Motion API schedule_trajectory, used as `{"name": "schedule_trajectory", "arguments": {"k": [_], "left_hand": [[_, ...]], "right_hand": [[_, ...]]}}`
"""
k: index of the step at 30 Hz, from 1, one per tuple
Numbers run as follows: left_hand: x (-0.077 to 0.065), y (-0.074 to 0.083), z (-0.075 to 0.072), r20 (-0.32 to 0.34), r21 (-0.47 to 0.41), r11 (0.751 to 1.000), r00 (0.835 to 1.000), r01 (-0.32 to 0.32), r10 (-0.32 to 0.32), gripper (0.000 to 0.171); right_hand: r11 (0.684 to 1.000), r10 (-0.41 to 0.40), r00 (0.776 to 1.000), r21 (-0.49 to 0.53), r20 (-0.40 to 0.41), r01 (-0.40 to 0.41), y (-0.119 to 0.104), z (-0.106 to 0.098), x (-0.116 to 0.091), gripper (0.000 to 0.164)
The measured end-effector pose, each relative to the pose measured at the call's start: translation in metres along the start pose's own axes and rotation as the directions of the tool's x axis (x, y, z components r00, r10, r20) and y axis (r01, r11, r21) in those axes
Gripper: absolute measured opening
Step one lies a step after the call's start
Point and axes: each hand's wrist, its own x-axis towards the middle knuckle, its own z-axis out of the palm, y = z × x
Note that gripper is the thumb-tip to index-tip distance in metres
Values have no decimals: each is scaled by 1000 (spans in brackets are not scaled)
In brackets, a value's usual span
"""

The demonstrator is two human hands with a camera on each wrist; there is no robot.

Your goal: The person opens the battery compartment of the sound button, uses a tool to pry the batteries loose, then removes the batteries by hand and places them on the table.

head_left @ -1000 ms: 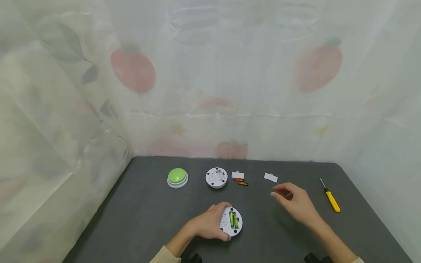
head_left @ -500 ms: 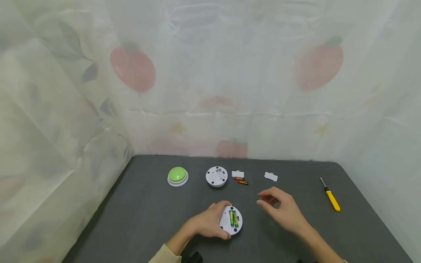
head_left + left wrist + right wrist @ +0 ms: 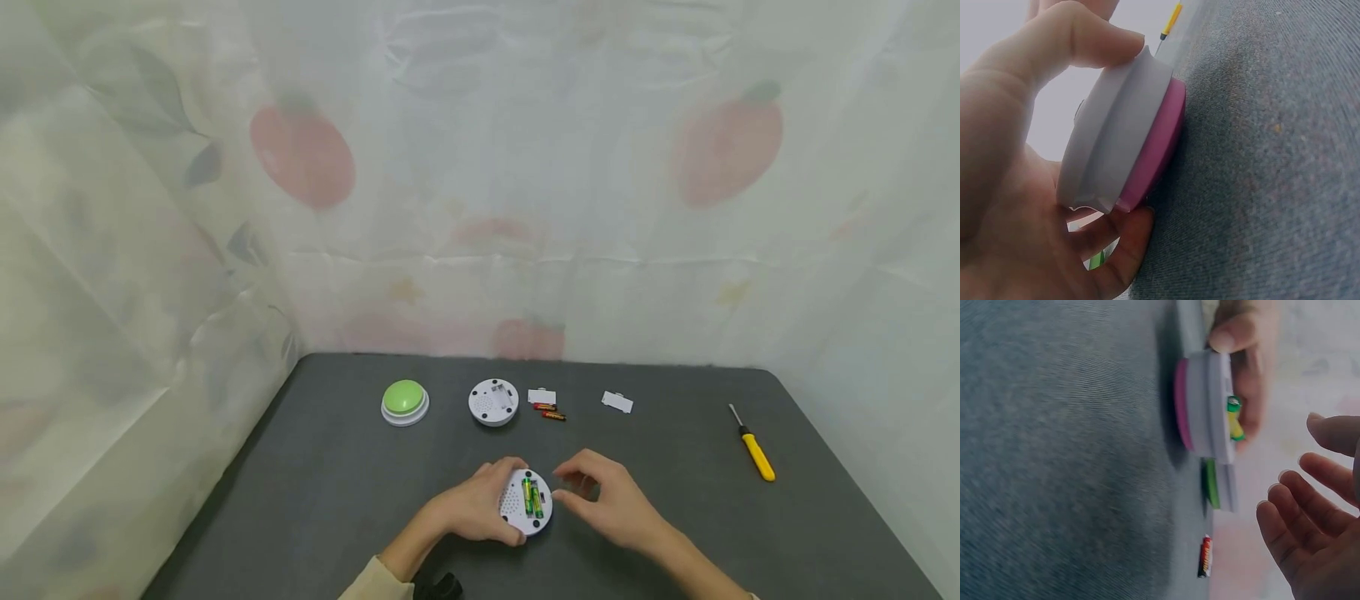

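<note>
A round push button with a white base and a pink dome is turned underside up. My left hand grips it by the rim, thumb on the near side and fingers on the far side. In the left wrist view its pink dome faces the table. Two green batteries sit in its uncovered battery compartment. My right hand hovers just right of the button, fingers loosely bent and thumb apart. Nothing shows between those fingers in the right wrist view.
Farther back stand a green-domed button and an upturned white button. Right of them lie a white battery cover, two red-and-black batteries and another white cover. A yellow-handled screwdriver lies at the far right.
My right hand has moved left and slightly down, from near the right-hand cover to beside the button. The left hand and the button have stayed in place.
</note>
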Motion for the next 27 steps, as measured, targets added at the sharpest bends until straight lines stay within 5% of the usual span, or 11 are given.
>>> {"name": "schedule_trajectory", "arguments": {"k": [14,27], "left_hand": [[2,-3,0,23,-13,1000,1000,4,-4,87],[1,-1,0,12,-11,1000,1000,1,-1,87]], "right_hand": [[997,56,981,-55,183,-47,6,21,6,33],[987,104,972,-145,211,-74,-4,21,11,12]]}}
